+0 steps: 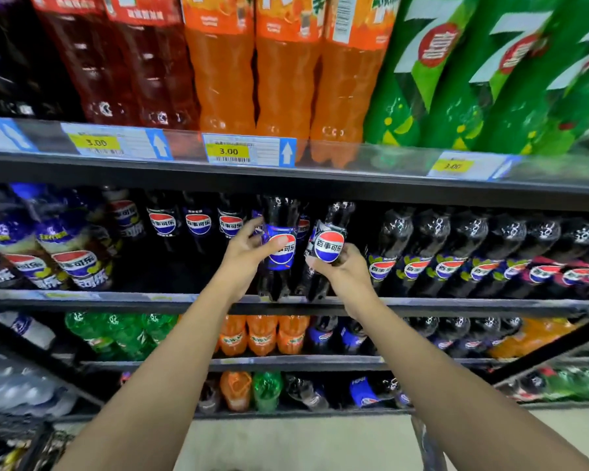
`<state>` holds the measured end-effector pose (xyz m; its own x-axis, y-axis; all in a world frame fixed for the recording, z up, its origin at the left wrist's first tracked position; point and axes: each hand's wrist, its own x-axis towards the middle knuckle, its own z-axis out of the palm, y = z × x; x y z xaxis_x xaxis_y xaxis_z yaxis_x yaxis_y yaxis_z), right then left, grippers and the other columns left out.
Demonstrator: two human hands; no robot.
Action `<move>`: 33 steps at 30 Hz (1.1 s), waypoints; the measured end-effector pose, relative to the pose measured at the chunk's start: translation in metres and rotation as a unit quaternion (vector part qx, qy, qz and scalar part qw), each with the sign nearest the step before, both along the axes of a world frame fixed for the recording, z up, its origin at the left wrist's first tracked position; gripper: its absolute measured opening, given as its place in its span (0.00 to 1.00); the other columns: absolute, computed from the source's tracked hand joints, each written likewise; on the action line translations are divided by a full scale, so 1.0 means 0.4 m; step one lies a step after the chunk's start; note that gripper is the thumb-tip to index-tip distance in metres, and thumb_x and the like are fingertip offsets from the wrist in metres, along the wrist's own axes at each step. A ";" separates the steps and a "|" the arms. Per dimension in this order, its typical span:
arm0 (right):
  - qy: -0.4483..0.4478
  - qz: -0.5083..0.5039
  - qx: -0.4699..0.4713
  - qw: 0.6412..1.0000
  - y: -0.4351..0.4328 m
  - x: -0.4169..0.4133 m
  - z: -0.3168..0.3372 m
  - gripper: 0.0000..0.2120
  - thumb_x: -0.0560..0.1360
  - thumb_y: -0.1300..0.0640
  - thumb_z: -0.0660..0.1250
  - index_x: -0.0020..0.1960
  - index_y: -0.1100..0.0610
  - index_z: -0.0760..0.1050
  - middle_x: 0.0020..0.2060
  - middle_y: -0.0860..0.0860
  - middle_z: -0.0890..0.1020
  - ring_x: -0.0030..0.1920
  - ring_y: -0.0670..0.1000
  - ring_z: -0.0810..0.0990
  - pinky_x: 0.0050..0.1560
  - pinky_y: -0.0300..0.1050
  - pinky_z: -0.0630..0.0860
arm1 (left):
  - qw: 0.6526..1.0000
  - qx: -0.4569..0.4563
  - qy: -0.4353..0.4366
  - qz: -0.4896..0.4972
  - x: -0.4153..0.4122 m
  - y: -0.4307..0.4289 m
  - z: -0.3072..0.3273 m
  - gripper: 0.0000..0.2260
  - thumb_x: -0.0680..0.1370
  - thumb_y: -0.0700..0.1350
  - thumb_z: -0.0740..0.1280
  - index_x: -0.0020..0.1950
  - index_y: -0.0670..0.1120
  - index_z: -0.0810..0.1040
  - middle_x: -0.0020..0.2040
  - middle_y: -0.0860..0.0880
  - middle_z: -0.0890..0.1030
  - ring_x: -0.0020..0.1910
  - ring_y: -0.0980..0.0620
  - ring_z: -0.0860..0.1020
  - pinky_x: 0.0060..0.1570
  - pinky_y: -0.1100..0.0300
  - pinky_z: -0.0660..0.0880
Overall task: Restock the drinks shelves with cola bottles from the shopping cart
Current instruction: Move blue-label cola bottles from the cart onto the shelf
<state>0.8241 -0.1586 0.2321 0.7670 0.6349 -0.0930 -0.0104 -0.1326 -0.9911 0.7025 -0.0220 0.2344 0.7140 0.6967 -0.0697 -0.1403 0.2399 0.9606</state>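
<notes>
- Two cola bottles are in the person's bare hands at the middle shelf [320, 302], side by side and close together.
- The left hand [249, 253] wraps its fingers [252, 226] around the blue-labelled cola bottle [279, 246], thumb across the label; this bottle stands upright with its base at the shelf's front edge.
- The right hand [340, 266] has its fingers closed around the white-labelled cola bottle [327, 246], which tilts with its top leaning right, its base also at the shelf edge.
- Behind and to the left, a row of cola bottles [198, 226] stands further back on the same shelf, with an open gap in front of it.
- To the right, dark bottles [449, 256] with yellow-trimmed labels fill the shelf front.
- Above, orange soda bottles [283, 73] and green bottles [456, 79] stand over yellow price tags [228, 151].
- Whether the held bottles rest fully on the shelf cannot be told.
</notes>
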 end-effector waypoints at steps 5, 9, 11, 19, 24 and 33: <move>-0.016 0.018 -0.006 1.000 0.018 0.019 -0.013 0.27 0.68 0.61 0.77 0.61 0.56 0.67 0.52 0.49 0.81 0.51 0.45 0.80 0.51 0.39 0.76 | 1.000 -0.019 0.001 0.013 0.019 0.007 -0.014 0.35 0.67 0.42 0.75 0.72 0.43 0.67 0.55 0.47 0.82 0.55 0.49 0.80 0.61 0.52 0.74; -0.035 0.041 -0.022 0.998 0.025 0.033 -0.040 0.29 0.67 0.63 0.76 0.62 0.54 0.65 0.54 0.50 0.80 0.54 0.47 0.80 0.54 0.41 0.76 | 0.999 -0.035 -0.011 0.014 0.039 0.016 -0.025 0.30 0.71 0.36 0.72 0.70 0.46 0.66 0.55 0.48 0.80 0.58 0.49 0.78 0.65 0.51 0.71; -0.050 0.050 -0.040 0.997 0.025 0.034 -0.058 0.30 0.67 0.63 0.77 0.63 0.55 0.65 0.54 0.51 0.80 0.54 0.48 0.80 0.54 0.42 0.77 | 0.999 -0.041 -0.016 0.006 0.047 0.021 -0.034 0.28 0.73 0.33 0.70 0.70 0.47 0.65 0.56 0.47 0.80 0.59 0.48 0.78 0.66 0.52 0.70; -0.090 0.066 -0.073 0.991 0.027 0.031 -0.067 0.32 0.68 0.62 0.76 0.66 0.55 0.63 0.55 0.49 0.79 0.55 0.48 0.79 0.53 0.39 0.74 | 0.998 -0.051 -0.012 -0.036 0.021 0.031 -0.109 0.36 0.69 0.37 0.75 0.73 0.40 0.63 0.62 0.41 0.79 0.63 0.44 0.76 0.68 0.46 0.68; -0.091 0.062 -0.084 0.990 0.022 0.022 -0.058 0.32 0.68 0.62 0.76 0.66 0.55 0.62 0.52 0.46 0.77 0.52 0.46 0.77 0.49 0.34 0.72 | 0.996 -0.007 0.005 -0.086 0.002 0.039 -0.100 0.30 0.70 0.37 0.73 0.70 0.43 0.68 0.63 0.42 0.78 0.65 0.46 0.75 0.66 0.51 0.70; -0.080 0.039 -0.084 0.992 0.020 -0.002 -0.053 0.31 0.69 0.62 0.75 0.66 0.53 0.62 0.52 0.44 0.77 0.52 0.44 0.76 0.50 0.35 0.71 | 0.990 0.098 0.050 -0.086 -0.042 0.035 -0.081 0.22 0.74 0.44 0.71 0.68 0.52 0.73 0.63 0.52 0.79 0.62 0.56 0.77 0.63 0.57 0.71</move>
